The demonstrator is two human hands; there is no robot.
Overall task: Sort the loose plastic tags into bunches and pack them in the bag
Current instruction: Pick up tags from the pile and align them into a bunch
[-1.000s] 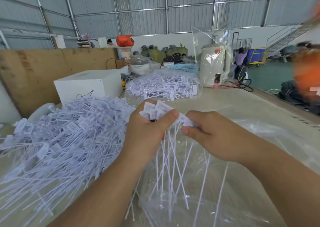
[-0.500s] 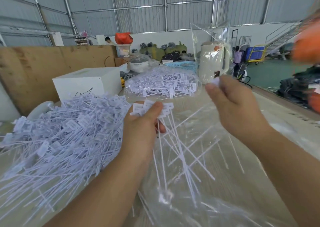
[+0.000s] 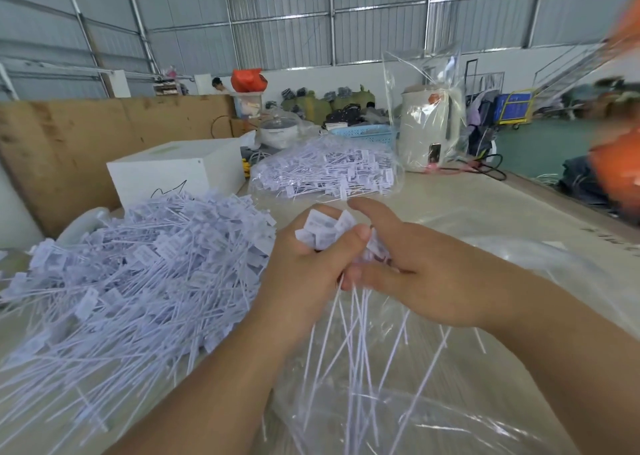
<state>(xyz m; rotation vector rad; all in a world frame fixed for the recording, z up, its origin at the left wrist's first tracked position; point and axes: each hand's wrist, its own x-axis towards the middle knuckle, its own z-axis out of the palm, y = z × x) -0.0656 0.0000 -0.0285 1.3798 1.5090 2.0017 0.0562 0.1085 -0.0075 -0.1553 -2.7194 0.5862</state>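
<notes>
Gripping a bunch of tags (image 3: 329,231), the left hand (image 3: 304,274) curls tight round their heads, thumb on top; the thin tails hang down toward the near edge over the clear bag (image 3: 433,402). The right hand (image 3: 426,267) touches the bunch, forefinger straight, other fingers curled around it. Left on the tabletop (image 3: 485,198) lies the loose tag heap (image 3: 131,281); behind, 1 filled bag (image 3: 325,170) and a white box (image 3: 176,170).
</notes>
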